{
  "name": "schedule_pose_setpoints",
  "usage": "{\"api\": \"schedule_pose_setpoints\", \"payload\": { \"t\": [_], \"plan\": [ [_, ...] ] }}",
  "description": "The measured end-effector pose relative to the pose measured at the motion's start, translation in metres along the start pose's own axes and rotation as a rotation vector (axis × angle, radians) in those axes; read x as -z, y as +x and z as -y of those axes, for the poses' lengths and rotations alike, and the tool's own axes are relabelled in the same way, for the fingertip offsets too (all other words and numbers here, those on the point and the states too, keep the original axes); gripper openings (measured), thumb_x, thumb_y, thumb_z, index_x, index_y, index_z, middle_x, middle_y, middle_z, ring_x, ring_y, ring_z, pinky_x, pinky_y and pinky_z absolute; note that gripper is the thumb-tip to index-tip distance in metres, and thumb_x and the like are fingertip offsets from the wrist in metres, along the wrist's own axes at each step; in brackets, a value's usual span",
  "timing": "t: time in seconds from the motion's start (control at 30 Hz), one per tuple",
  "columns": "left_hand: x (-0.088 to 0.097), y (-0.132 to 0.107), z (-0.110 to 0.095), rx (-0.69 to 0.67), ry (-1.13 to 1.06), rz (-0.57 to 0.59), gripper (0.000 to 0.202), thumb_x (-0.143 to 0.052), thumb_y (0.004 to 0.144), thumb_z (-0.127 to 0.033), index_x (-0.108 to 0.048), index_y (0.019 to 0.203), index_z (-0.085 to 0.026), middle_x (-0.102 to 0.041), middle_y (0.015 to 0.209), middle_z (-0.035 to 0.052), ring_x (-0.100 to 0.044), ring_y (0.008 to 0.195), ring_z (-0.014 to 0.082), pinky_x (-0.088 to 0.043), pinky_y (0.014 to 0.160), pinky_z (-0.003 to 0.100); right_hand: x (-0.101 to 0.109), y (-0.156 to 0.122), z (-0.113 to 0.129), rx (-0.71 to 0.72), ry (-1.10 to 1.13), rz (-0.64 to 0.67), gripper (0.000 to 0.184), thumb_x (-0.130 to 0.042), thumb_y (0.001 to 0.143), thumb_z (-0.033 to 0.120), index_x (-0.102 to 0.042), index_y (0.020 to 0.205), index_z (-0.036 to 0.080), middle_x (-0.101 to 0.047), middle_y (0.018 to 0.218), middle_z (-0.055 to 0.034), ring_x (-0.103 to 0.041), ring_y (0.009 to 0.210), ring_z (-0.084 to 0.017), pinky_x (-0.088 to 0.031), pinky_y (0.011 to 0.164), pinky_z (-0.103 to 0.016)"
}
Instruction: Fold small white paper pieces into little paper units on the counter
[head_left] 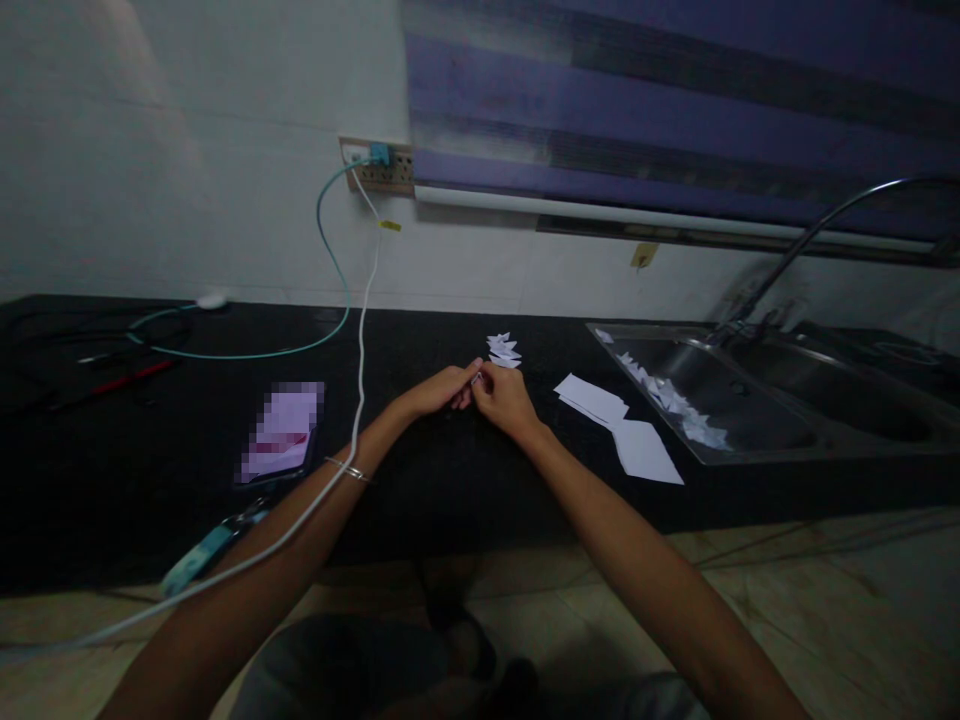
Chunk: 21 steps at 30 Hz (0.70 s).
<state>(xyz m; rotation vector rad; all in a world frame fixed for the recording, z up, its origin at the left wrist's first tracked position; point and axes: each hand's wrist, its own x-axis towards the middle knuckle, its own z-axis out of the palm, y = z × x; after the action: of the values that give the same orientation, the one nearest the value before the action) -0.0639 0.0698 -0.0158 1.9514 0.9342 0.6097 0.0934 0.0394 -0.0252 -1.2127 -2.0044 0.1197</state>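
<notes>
My left hand [445, 389] and my right hand [507, 398] meet over the middle of the black counter [442, 480]. Their fingers are pinched together around a small folded piece of white paper [476, 378], mostly hidden by the fingers. Just beyond my right hand lies a short row of pointed folded paper pieces [504, 347]. To the right of that hand are flat white paper slips [591, 399], with another white paper sheet [646, 452] nearer me.
More folded papers [679, 405] line the left rim of the steel sink [757, 400], under a curved faucet [810, 228]. On the left lie a phone [281, 435] and a teal strap [202, 552]. A white cable [362, 350] crosses my left forearm; a teal cable [247, 355] loops behind.
</notes>
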Motion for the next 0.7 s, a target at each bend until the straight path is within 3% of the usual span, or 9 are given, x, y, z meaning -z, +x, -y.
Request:
{"api": "schedule_pose_setpoints", "payload": {
  "t": [0.23,0.37,0.47,0.7],
  "plan": [
    [0.000,0.002,0.006,0.022,-0.261,0.053,0.054,-0.029,0.095,-0.054,-0.055,0.070,-0.015,-0.051,0.051,0.0000,-0.045,0.044,0.0089,-0.034,0.047,0.021,-0.001,-0.001,-0.001,-0.127,-0.033,0.024,0.023,-0.049,0.092,0.034,-0.062,0.083,0.017,-0.062,0.070,-0.0045,-0.052,0.063,-0.016,-0.034,0.059,-0.026],
    [0.004,0.000,0.007,0.099,-0.336,0.125,0.046,-0.031,0.096,-0.046,-0.055,0.073,-0.015,-0.052,0.050,0.0005,-0.046,0.043,0.0091,-0.030,0.043,0.020,0.000,-0.002,0.000,-0.091,-0.102,0.112,0.028,-0.043,0.095,0.032,-0.065,0.083,0.018,-0.066,0.073,-0.0070,-0.055,0.064,-0.017,-0.031,0.058,-0.027],
    [0.009,-0.003,0.001,0.167,-0.316,0.139,0.046,-0.032,0.095,-0.046,-0.054,0.069,-0.015,-0.051,0.047,0.0012,-0.045,0.042,0.0093,-0.030,0.042,0.021,0.002,-0.002,0.002,-0.073,-0.163,0.093,0.028,-0.047,0.094,0.032,-0.066,0.079,0.018,-0.066,0.072,-0.0077,-0.055,0.063,-0.017,-0.030,0.057,-0.028],
    [0.013,-0.006,-0.005,0.086,-0.151,0.164,0.057,-0.028,0.095,-0.054,-0.061,0.069,-0.015,-0.055,0.048,0.0040,-0.046,0.044,0.0100,-0.031,0.042,0.022,0.007,-0.004,0.007,-0.062,-0.186,0.059,0.031,-0.046,0.093,0.030,-0.065,0.071,0.018,-0.065,0.069,-0.0069,-0.053,0.061,-0.017,-0.031,0.059,-0.029]
  ]
}}
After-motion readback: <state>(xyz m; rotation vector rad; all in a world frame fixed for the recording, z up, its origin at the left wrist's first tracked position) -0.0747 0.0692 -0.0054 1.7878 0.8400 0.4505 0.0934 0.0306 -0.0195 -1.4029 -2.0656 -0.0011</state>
